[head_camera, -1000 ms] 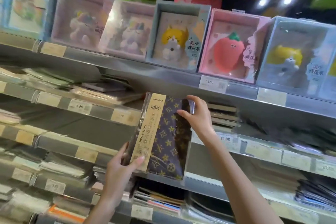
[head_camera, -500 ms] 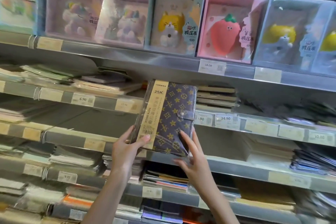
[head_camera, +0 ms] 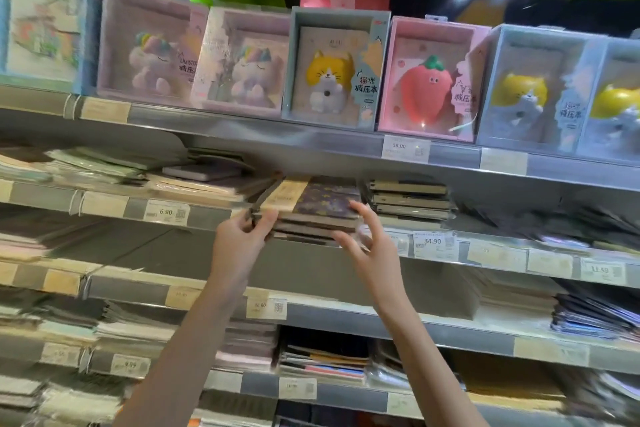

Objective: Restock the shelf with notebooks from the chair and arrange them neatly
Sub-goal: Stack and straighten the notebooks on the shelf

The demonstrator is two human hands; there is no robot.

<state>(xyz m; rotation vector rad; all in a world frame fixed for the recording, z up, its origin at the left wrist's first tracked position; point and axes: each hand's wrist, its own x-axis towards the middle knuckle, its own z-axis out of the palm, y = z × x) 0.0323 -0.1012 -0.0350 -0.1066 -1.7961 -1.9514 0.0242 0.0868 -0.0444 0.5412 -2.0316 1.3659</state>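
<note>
The patterned notebook (head_camera: pixel 313 199) now lies flat on top of a small pile of notebooks (head_camera: pixel 311 230) at the front edge of the second shelf (head_camera: pixel 214 217), near the middle of the view. It has a dark purple cover with yellow marks and a tan paper band on its left part. A clear wrap seems to cover it, but the picture is blurred there.

The left hand (head_camera: pixel 239 241) reaches up from 6 o'clock and grips the left corner of the pile: the thumb lies on the front edge and the other fingers are curled at the side. The right hand (head_camera: pixel 367 243) is at 3 o'clock from the pile. Its fingers are spread and nearly straight, and the tips touch the right front corner of the notebook and of the pile under it. It does not pinch anything.

Just beside the pile, at 3 o'clock, stands another stack of dark notebooks (head_camera: pixel 408 201) on the same shelf. Under this stack is a price tag (head_camera: pixel 434 244) with 34.90. At 9 o'clock from the pile, flat pale notebooks lie on the shelf, with a 6.90 tag (head_camera: pixel 167 215) under them.

On the top shelf (head_camera: pixel 242 130), at 12 o'clock, boxes stand upright in a row: a cat box (head_camera: pixel 334 68), a pink strawberry box (head_camera: pixel 429 80) and two unicorn boxes (head_camera: pixel 194 55) to the left. The lower shelves carry more stacked notebooks, too blurred to describe.
</note>
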